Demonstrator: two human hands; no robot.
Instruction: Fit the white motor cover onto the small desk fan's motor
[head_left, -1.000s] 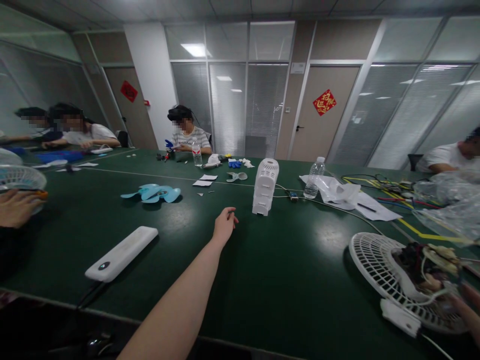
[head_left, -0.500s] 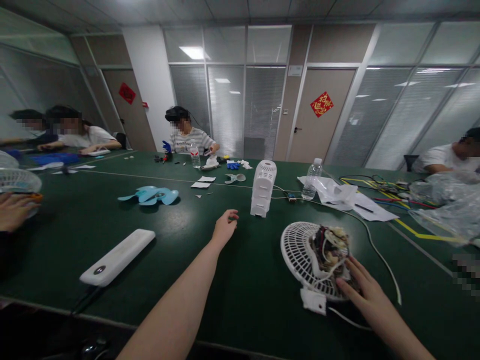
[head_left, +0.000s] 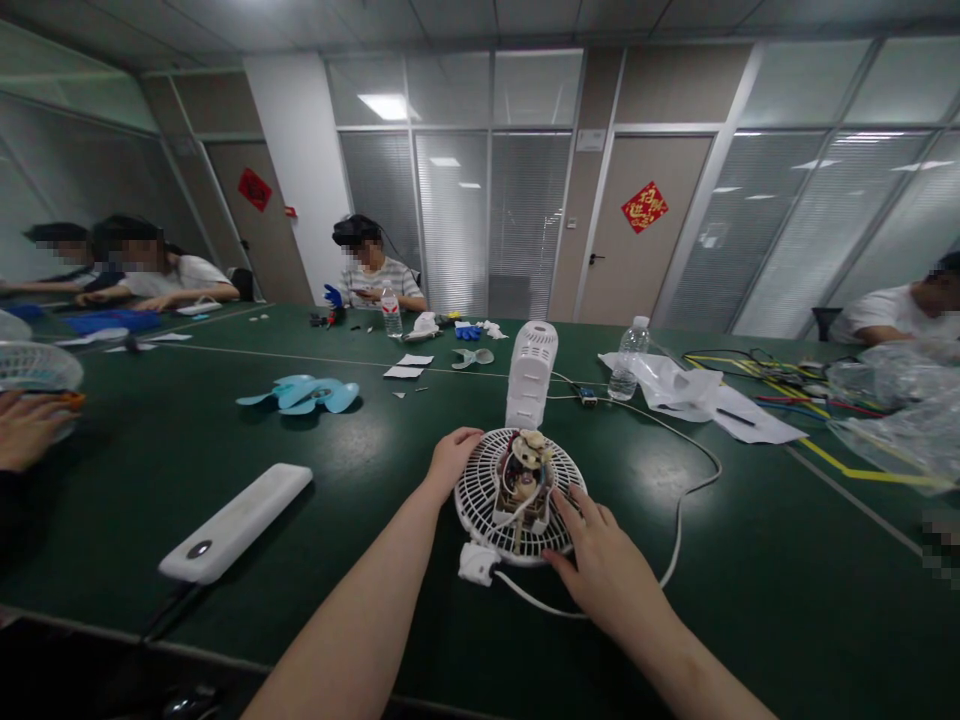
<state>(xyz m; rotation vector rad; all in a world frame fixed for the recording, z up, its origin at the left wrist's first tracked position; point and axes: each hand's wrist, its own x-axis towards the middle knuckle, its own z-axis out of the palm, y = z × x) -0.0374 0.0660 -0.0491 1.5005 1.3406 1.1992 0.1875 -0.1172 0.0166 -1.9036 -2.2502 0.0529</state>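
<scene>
Fan grille, bearing an exposed motor, on the tabletop before a white housing. The hands flank it: right hand spread across its right side; left hand at the opposite rim, whether pinching cannot be told.

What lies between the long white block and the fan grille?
In the head view, the left hand, at the fan grille, and left forearm, then bare green table to the long white block.
</scene>
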